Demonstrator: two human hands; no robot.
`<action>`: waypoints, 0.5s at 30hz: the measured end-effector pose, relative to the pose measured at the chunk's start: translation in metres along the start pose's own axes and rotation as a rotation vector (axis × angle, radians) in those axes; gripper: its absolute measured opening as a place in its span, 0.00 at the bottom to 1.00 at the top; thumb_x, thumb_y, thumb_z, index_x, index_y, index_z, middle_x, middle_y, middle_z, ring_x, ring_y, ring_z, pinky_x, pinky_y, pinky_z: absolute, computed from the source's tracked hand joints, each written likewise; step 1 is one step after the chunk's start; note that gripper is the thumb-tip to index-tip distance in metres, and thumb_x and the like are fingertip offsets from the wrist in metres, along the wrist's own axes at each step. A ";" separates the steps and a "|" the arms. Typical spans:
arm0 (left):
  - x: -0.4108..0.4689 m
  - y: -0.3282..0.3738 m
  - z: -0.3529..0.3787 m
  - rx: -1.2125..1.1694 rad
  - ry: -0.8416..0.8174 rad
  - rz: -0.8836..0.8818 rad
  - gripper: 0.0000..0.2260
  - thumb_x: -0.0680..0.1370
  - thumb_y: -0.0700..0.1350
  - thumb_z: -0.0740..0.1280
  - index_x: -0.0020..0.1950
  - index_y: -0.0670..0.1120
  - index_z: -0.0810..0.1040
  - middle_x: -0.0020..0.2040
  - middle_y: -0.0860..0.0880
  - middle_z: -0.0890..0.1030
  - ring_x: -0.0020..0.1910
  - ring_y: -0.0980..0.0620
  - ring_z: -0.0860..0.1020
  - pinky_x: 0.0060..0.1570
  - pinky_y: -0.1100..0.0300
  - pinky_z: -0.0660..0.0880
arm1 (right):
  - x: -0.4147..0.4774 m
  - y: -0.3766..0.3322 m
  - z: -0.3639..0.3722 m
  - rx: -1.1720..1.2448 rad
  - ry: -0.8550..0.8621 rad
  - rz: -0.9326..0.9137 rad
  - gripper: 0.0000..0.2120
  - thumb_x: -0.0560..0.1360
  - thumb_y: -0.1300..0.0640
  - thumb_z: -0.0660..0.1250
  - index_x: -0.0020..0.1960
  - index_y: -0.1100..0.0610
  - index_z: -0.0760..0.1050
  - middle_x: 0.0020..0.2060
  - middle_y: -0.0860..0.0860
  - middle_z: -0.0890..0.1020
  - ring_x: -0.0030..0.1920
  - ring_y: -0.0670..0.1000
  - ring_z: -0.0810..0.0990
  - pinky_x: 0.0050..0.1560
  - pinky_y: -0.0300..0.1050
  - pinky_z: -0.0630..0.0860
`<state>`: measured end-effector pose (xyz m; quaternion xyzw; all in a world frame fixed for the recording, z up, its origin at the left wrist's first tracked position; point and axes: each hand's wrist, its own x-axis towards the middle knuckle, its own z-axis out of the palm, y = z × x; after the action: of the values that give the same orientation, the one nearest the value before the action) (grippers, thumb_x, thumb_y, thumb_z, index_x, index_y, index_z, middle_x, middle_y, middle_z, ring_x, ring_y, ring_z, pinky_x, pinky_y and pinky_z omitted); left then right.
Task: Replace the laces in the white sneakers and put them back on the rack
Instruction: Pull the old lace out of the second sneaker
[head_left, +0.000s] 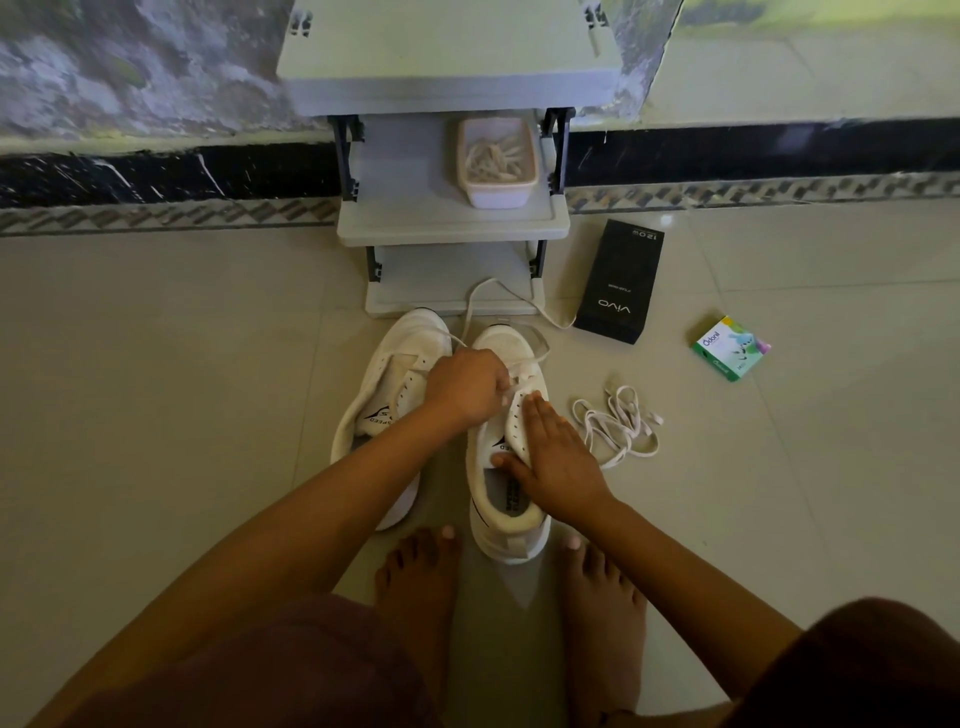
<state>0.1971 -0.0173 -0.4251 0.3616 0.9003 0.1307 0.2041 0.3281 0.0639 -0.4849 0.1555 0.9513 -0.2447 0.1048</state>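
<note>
Head view, nearest first: 2 bare feet (415, 577) on the tiled floor, toes close to the heel of the right sneaker (511, 501). On that sneaker, right hand (556, 460) laid flat, fingers straight along the right eyelet flap, thumb at the collar edge, pressing down rather than clasping. Just beyond, left hand (467, 387) curled, fingertips pinching the lace (469, 314) at the eyelets. From there, a long slack loop away toward the rack's bottom shelf and back down to the floor. Left sneaker (395, 374) just beside on the left, eyelets seemingly bare. On the floor to the right, a loose tangle of lace (618, 426), apart from both shoes. Farther right, a green carton (730, 348) and a black box (618, 283). Farthest, the rack (452, 218) against the wall, with 1 tub (498, 192) of pale strips, probably laces, on its middle shelf.

Probably light, soft-sided shoes, apt to squash and slide on smooth tile: best pinned at flap or collar. Limp, flat lace: best pinched close to its stiff tip when feeding an eyelet.
</note>
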 end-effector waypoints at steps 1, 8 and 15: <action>-0.001 0.001 -0.004 -0.202 -0.035 0.017 0.06 0.75 0.44 0.69 0.47 0.42 0.83 0.45 0.48 0.82 0.50 0.47 0.79 0.52 0.56 0.74 | 0.000 0.000 0.001 -0.001 0.001 -0.002 0.38 0.78 0.37 0.52 0.77 0.56 0.41 0.77 0.54 0.45 0.76 0.52 0.47 0.73 0.44 0.45; -0.003 0.006 -0.003 -0.242 -0.131 0.076 0.17 0.74 0.43 0.70 0.62 0.42 0.77 0.61 0.44 0.77 0.61 0.47 0.75 0.61 0.52 0.71 | -0.002 -0.001 0.002 0.063 0.030 0.013 0.39 0.77 0.37 0.55 0.77 0.56 0.43 0.77 0.54 0.48 0.76 0.53 0.50 0.73 0.45 0.49; -0.001 -0.003 0.003 -0.011 -0.031 -0.017 0.07 0.75 0.42 0.66 0.50 0.44 0.83 0.56 0.46 0.78 0.54 0.47 0.77 0.54 0.52 0.75 | -0.002 0.000 0.001 0.073 0.066 0.009 0.39 0.76 0.37 0.57 0.77 0.56 0.47 0.75 0.54 0.57 0.73 0.54 0.59 0.71 0.46 0.56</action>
<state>0.1975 -0.0199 -0.4286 0.3550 0.8992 0.1283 0.2212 0.3302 0.0626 -0.4855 0.1713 0.9440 -0.2736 0.0686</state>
